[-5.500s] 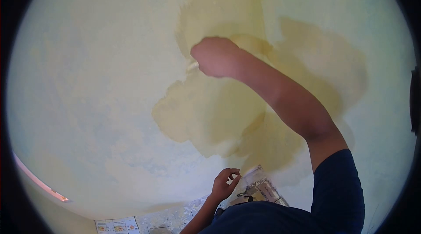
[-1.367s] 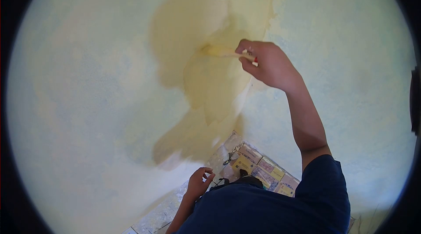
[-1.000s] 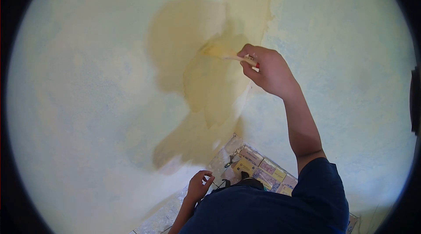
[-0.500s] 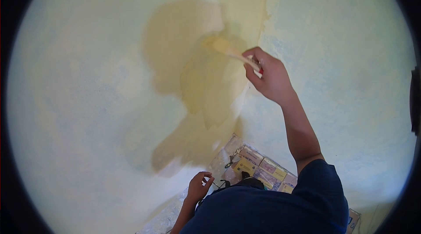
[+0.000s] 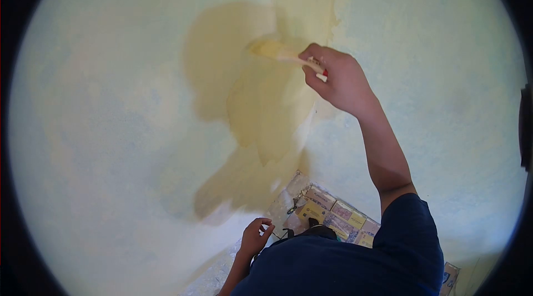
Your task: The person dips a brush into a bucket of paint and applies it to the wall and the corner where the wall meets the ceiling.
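Note:
My right hand (image 5: 338,76) is closed around the handle of a paintbrush (image 5: 283,55), raised in front of the wall (image 5: 127,146). The brush points left, its yellowish bristles at or close to the wall surface, near a darker yellow painted patch (image 5: 266,113). Low down by my body, my left hand (image 5: 256,236) hangs with its fingers loosely bent and a gap at the thumb; I see nothing in it.
Two wall faces meet at a corner, with a yellow band running up it. Below lie several printed boxes (image 5: 338,218) on a dusty floor (image 5: 219,265). Shadows of a head and arm fall on the wall. A dark object (image 5: 525,126) is at the right edge.
My right hand has moved up and slightly left with the paintbrush, which now lies closer to level. My left hand has barely moved.

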`<action>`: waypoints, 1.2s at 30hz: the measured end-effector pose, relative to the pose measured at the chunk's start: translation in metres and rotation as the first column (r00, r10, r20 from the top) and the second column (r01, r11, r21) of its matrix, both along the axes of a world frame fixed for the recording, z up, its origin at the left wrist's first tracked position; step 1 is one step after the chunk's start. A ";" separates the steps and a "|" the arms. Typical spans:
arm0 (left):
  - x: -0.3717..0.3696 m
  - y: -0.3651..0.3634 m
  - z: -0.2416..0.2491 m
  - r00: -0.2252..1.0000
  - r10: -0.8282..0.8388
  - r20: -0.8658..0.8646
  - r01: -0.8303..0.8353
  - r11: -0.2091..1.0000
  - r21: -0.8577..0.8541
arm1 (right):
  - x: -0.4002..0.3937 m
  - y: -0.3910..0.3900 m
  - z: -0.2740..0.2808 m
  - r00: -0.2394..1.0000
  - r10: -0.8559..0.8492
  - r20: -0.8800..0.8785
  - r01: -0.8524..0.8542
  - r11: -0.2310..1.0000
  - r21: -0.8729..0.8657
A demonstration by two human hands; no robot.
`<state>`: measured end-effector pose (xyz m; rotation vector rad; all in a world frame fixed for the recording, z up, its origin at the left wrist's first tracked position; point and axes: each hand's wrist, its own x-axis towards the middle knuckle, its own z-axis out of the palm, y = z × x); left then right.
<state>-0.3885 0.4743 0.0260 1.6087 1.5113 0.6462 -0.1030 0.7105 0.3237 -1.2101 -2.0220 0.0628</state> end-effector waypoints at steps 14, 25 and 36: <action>-0.004 0.003 0.003 1.000 -0.017 0.012 0.017 1.000 0.003 | -0.006 0.012 0.008 0.999 -0.023 0.045 0.022 0.999 0.031; -0.016 0.002 -0.003 0.999 -0.032 0.022 0.033 0.999 -0.027 | -0.020 0.024 0.003 0.995 -0.057 0.078 0.056 0.998 0.017; -0.007 0.002 0.001 0.999 0.038 0.031 -0.037 0.999 -0.034 | 0.026 0.013 -0.076 0.987 -0.060 0.148 0.083 0.985 -0.153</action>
